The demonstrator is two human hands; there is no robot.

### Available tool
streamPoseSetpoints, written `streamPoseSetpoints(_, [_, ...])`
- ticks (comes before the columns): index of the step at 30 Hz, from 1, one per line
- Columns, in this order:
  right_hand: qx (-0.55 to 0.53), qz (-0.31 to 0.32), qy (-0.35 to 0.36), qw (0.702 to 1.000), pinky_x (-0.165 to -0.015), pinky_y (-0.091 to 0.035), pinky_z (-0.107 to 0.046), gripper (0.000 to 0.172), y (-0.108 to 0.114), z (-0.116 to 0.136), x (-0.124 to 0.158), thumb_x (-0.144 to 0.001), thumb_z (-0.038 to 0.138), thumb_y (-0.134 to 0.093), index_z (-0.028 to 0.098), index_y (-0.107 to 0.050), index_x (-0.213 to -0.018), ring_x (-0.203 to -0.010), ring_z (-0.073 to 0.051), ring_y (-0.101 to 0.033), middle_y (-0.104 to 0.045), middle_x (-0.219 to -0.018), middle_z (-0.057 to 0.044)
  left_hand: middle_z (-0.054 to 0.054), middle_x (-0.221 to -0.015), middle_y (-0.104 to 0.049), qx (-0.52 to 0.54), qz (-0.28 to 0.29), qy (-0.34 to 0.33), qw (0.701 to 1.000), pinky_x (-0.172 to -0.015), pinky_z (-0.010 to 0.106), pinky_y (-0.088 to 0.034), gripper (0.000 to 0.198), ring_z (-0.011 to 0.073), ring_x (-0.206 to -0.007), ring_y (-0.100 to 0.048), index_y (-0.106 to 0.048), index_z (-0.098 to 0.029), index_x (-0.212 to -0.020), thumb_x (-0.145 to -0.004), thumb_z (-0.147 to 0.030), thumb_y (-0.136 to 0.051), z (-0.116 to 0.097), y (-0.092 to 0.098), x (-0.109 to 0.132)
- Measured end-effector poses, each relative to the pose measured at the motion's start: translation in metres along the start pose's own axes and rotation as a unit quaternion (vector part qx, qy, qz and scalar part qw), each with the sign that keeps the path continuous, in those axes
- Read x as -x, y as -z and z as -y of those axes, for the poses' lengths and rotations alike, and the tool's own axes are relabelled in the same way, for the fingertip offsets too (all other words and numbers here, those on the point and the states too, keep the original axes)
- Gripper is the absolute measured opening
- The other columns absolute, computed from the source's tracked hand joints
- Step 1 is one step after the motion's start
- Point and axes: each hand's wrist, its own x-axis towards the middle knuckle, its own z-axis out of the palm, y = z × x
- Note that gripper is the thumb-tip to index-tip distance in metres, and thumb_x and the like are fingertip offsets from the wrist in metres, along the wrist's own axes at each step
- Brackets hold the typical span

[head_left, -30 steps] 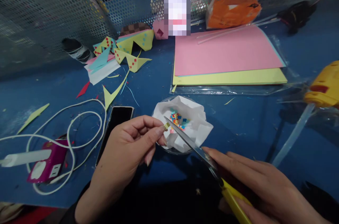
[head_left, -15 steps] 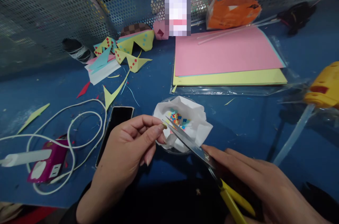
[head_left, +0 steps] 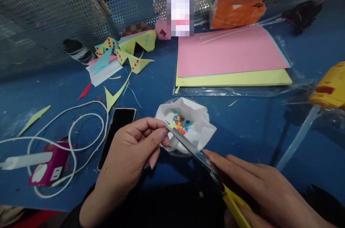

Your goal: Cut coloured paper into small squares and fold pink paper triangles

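Left hand (head_left: 132, 149): low centre, fingers pinched tight, thumb against forefinger, over the near rim of the dish (head_left: 164, 111). Anything pinched is too small to tell.
Right hand (head_left: 258, 192): lower right, fingers wrapped round the yellow handles of the scissors (head_left: 194, 150).
Scissors: blades together, tip touching the left fingertips, slanting up-left across the dish.
Dish: clear, lined with white tissue (head_left: 202, 131), on the blue table (head_left: 256, 127), just right of the phone (head_left: 118, 127).
Paper bits (head_left: 181, 122): small coloured squares heaped on the tissue, just beyond the blade tip.
Cable (head_left: 78, 120): white, looped left of the phone, running to a magenta charger (head_left: 50, 168).
Pink sheet (head_left: 229, 53): on a yellow sheet (head_left: 242, 78), behind the dish.
Folded pieces (head_left: 134, 46): yellow, far left of the sheets.
Glue gun (head_left: 330, 87): yellow, right edge.
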Motion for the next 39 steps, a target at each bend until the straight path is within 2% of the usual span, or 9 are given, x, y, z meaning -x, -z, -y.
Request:
streamPoseSetpoints(13, [-0.005,-0.017,0.009,1.0,-0.063,-0.064,-0.024,0.067,0.001,0.002,0.003,-0.083,0.017,-0.052,0.027,-0.049,-0.149,-0.083,-0.022,-0.077,-0.078,-0.106,-0.006,-0.002,-0.061,-0.065,-0.005,0.006,0.001,1.0,-0.039,0.013,-0.027,0.011,0.0017,-0.038,-0.043,-0.071,-0.017,-0.083,-0.083,-0.028,-0.074,0.0,0.001,0.0])
streamPoseSetpoints(19, [-0.031,-0.006,0.009,0.999,-0.057,-0.062,-0.021,0.067,0.004,0.003,-0.004,-0.081,0.015,-0.052,0.024,-0.051,-0.147,-0.074,-0.02,-0.076,-0.079,-0.096,-0.005,0.0,-0.064,-0.068,-0.036,0.006,-0.001,0.999,-0.039,0.013,-0.03,0.019,0.0037,-0.04,-0.046,-0.072,-0.017,-0.09,-0.082,-0.034,-0.075,0.0,0.006,-0.001])
streamPoseSetpoints(24, [-0.026,0.007,-0.013,1.0,-0.062,-0.063,-0.023,0.062,0.009,0.006,-0.004,-0.083,0.013,-0.052,0.021,-0.055,-0.143,-0.076,-0.02,-0.077,-0.078,-0.095,-0.007,-0.003,-0.058,-0.063,-0.067,0.009,0.006,0.998,-0.039,0.012,-0.031,0.02,0.0023,-0.039,-0.042,-0.07,-0.016,-0.079,-0.081,-0.035,-0.076,0.001,0.007,0.0])
streamPoseSetpoints(29, [-0.038,0.008,-0.01,0.999,-0.066,-0.064,-0.025,0.061,0.008,0.005,-0.002,-0.083,0.012,-0.052,0.021,-0.055,-0.143,-0.079,-0.021,-0.077,-0.078,-0.097,-0.007,-0.003,-0.058,-0.063,-0.061,0.002,-0.001,0.998,-0.04,0.012,-0.033,0.019,0.0033,-0.04,-0.044,-0.07,-0.017,-0.079,-0.081,-0.035,-0.076,0.001,0.007,0.0])
streamPoseSetpoints(34, [0.015,-0.024,0.013,1.0,-0.068,-0.066,-0.029,0.065,0.002,-0.004,0.009,-0.084,0.023,-0.058,0.027,-0.047,-0.149,-0.092,-0.026,-0.078,-0.077,-0.113,-0.008,-0.003,-0.058,-0.062,-0.059,-0.01,-0.009,0.998,-0.039,0.012,-0.031,0.018,0.0029,-0.041,-0.044,-0.071,-0.017,-0.078,-0.081,-0.035,-0.076,0.001,0.006,0.0])
streamPoseSetpoints(39, [0.1,-0.036,0.034,0.994,-0.064,-0.067,-0.04,0.08,-0.004,-0.011,0.025,-0.084,0.038,-0.059,0.026,-0.03,-0.158,-0.095,-0.033,-0.077,-0.075,-0.119,-0.011,-0.002,-0.062,-0.065,-0.018,-0.021,-0.001,1.0,-0.039,0.013,-0.029,0.016,0.0031,-0.041,-0.045,-0.073,-0.018,-0.083,-0.08,-0.033,-0.077,0.002,0.006,-0.001])
